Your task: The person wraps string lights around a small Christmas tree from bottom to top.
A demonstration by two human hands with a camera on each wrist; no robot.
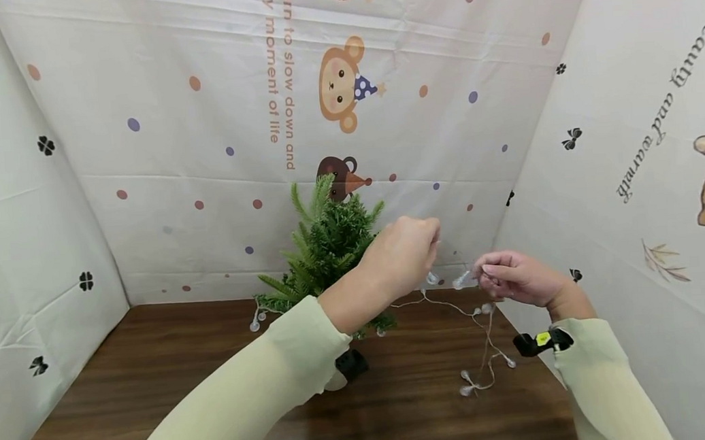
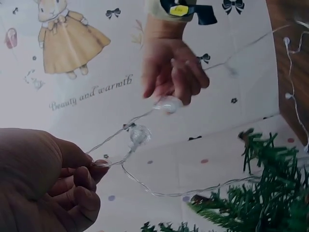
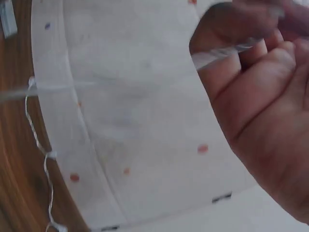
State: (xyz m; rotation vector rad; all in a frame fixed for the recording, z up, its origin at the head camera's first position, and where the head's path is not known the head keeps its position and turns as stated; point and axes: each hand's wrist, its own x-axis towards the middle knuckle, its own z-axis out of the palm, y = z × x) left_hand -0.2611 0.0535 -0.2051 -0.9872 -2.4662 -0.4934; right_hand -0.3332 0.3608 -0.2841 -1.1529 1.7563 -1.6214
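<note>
A clear-bulbed string light [image 1: 450, 303] runs from a small green artificial Christmas tree [image 1: 324, 249] to both hands. My left hand [image 1: 400, 254], just right of the tree's upper branches, pinches its thin wire between thumb and forefinger in the left wrist view. One clear bulb [image 2: 140, 135] hangs close to those fingertips. Farther right, my right hand [image 1: 519, 278] holds another stretch of the wire with curled fingers, a bulb [image 2: 169, 104] right at its fingertips. From that hand the loose end drops to the table. The right wrist view shows the wire blurred across the palm.
The tree stands on a dark brown wooden table [image 1: 154, 370], its black base [image 1: 352, 364] partly behind my left sleeve. Several bulbs [image 1: 466, 389] lie on the table at right. Printed white curtains [image 1: 157, 152] enclose the back and both sides.
</note>
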